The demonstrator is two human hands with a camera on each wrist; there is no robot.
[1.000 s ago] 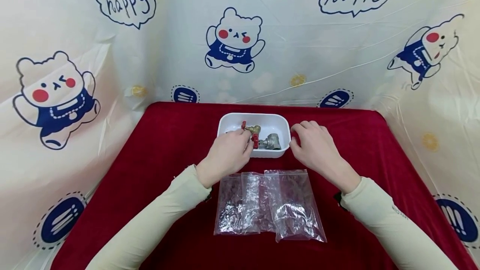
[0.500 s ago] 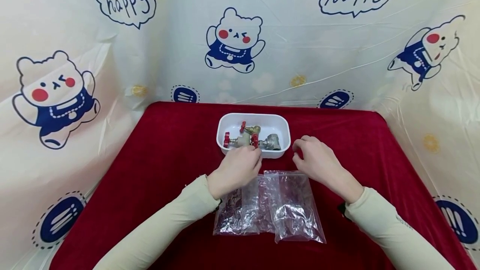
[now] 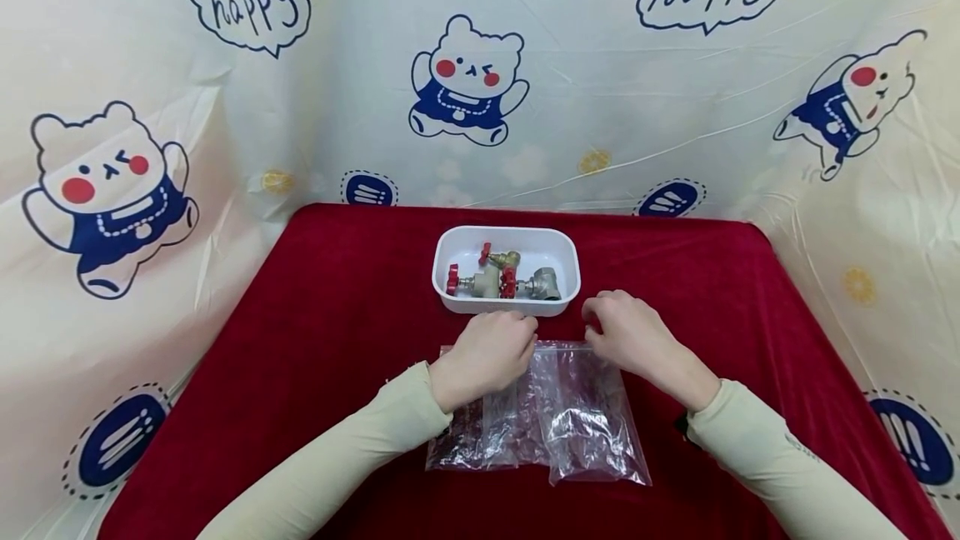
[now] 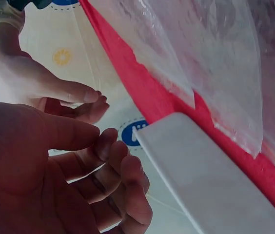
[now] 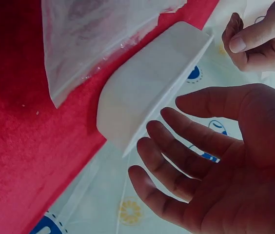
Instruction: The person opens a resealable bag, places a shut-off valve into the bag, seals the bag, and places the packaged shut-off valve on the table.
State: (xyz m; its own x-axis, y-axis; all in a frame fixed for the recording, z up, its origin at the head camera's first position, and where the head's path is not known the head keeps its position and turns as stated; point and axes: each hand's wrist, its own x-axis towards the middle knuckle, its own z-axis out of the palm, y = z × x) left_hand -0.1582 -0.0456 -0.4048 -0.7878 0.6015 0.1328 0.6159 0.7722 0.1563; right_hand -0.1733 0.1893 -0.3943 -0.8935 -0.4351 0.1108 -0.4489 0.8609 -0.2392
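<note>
My left hand [image 3: 487,357] hovers in front of the white tray, over the left part of the clear zip bags [image 3: 592,415]. In the left wrist view its fingers [image 4: 106,141] are loosely bent, and nothing is between them. To the right, my right hand [image 3: 637,340] is close to the top right corner of the bags. The right wrist view shows its fingers [image 5: 162,151] spread and relaxed, holding nothing. Inside the white tray [image 3: 442,298] lie a brass valve [image 3: 506,259], a pale-bodied valve [image 3: 486,282] and a grey metal valve [image 3: 546,283], with red handles.
The table wears a dark red velvet cloth [image 3: 330,315]. Around its back and sides hang pale curtains [image 3: 322,90] printed with bears and words. The overlapping bags lie flat between the tray and the table's near side.
My left hand has come out of the tray, moving toward me and slightly right, uncovering the pale valve. My right hand has drawn back from the tray's right edge toward the bags.
</note>
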